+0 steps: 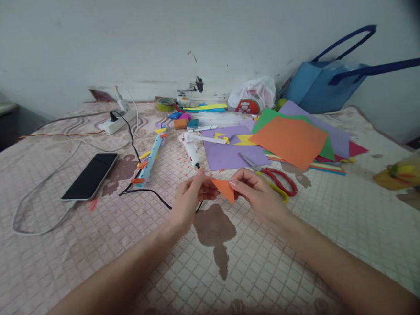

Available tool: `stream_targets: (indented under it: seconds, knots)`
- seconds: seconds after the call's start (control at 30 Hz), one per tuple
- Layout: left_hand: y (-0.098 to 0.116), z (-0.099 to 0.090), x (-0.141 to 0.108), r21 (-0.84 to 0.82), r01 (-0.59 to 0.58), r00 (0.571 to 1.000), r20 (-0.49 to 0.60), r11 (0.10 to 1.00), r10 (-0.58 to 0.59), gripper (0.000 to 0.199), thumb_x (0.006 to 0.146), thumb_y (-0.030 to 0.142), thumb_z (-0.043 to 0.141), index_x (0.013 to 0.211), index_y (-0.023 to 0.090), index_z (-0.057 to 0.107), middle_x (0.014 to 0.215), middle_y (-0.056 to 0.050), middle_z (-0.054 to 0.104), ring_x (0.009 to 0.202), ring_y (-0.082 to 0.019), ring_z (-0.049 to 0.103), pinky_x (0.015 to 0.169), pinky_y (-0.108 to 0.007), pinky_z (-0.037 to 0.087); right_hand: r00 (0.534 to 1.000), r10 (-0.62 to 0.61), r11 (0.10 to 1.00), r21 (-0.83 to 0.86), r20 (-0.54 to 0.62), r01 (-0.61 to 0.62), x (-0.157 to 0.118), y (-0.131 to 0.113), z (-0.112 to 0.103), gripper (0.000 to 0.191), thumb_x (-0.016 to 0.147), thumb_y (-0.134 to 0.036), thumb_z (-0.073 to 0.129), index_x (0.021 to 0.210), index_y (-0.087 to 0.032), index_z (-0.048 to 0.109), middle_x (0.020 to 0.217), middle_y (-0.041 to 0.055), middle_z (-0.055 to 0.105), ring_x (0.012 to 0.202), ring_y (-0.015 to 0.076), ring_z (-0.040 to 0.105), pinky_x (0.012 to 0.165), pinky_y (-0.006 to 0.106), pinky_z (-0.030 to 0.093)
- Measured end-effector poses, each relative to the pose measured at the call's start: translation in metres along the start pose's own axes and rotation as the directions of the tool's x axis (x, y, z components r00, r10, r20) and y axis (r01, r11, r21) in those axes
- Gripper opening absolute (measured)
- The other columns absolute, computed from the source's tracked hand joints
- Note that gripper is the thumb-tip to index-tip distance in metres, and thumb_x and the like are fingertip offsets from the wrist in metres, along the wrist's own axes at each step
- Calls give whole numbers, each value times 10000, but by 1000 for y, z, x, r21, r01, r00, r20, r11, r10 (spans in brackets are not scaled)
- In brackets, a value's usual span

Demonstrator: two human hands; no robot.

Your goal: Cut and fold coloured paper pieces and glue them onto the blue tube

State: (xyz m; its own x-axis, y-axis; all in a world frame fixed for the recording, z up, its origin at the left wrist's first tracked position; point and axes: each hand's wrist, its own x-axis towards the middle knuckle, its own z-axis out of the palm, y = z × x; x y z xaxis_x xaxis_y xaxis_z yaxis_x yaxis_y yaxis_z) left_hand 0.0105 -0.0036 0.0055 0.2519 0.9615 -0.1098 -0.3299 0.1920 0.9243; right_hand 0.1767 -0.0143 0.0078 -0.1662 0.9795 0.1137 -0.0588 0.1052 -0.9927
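Observation:
A small orange paper piece (225, 189), pointed at its lower end, is held between my two hands above the table. My left hand (194, 193) pinches its left corner between thumb and fingers. The right side of the paper is gripped by my right hand (257, 192), thumb on top. Just beyond my left hand lies a white glue gun (191, 150). Red-handled scissors (281, 179) rest beside my right hand, with a yellow handle (279, 191) under them. To the left stands or lies a light blue strip (151, 159) with orange, yellow and purple pieces on it.
A phone (91, 177) with a white cable lies left, near a power strip (119, 120). Coloured sheets (291, 140) are piled at the right, before a blue bag (325, 87). A black cord runs behind my left hand. A yellowish container (408, 172) sits far right.

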Motion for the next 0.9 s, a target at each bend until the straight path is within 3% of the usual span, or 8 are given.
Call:
stream_targets:
  seconds: [0.2, 0.53, 0.73, 0.9]
  knots:
    - [-1, 0, -2, 218, -17, 1000, 6, 976, 16, 225, 707, 315, 718, 758, 106, 652, 689, -34, 648, 647, -100, 575, 654, -217, 449, 999, -1, 999, -39, 40, 2, -1, 0, 0, 170, 859, -279, 552, 715, -189, 545, 653, -21, 532, 637, 113, 495, 615, 265, 395]
    - [-2, 2, -5, 315, -4, 998, 54, 949, -13, 216, 716, 330, 692, 754, 122, 647, 713, -38, 667, 621, -105, 575, 577, -215, 424, 999, -5, 998, -68, 48, 8, -2, 4, 1, 163, 858, -304, 565, 743, -189, 557, 662, -19, 557, 623, 110, 512, 591, 251, 402]
    - [-3, -1, -3, 302, 57, 997, 41, 951, -72, 230, 707, 339, 699, 753, 120, 647, 678, -35, 653, 595, -97, 559, 567, -212, 414, 993, 89, 993, 74, 78, -95, -3, 0, 2, 358, 917, -436, 432, 727, -176, 588, 651, 14, 575, 620, 134, 553, 606, 285, 447]
    - [-2, 0, -4, 290, 77, 995, 42, 954, -93, 231, 703, 335, 706, 752, 118, 644, 680, -32, 649, 593, -88, 548, 563, -204, 407, 989, 129, 988, 73, 71, -134, -1, -1, 1, 421, 917, -488, 399, 730, -167, 596, 651, 37, 603, 594, 141, 569, 601, 301, 457]
